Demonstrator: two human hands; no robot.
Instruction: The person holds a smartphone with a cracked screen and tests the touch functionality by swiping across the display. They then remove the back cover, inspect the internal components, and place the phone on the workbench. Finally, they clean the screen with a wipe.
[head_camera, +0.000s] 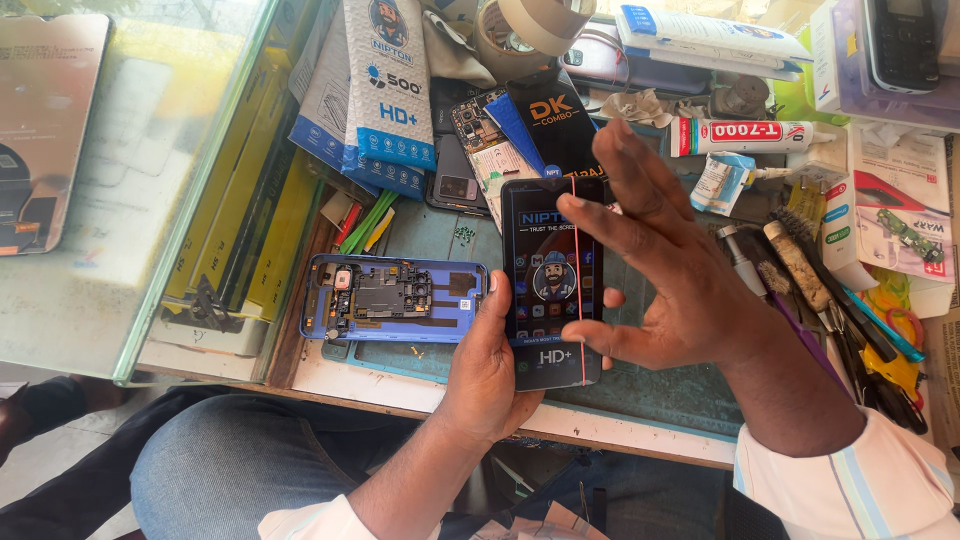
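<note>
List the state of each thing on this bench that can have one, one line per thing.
Phone display panel: held upright in the left hand, printed film still on.
Right hand: open, fingertips at the panel's right edge.
Blue phone frame: lying flat, back off, circuit board exposed.
Glue tube: lying on its side.
Tape roll: partly used, tilted.
Brushes: lying flat, unused.

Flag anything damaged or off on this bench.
The phone screen held in the left hand shows a thin red vertical line from top to bottom near its right side, like a display fault. Beside it, a blue phone frame lies opened, its boards exposed. The right hand hovers over the screen.
</note>
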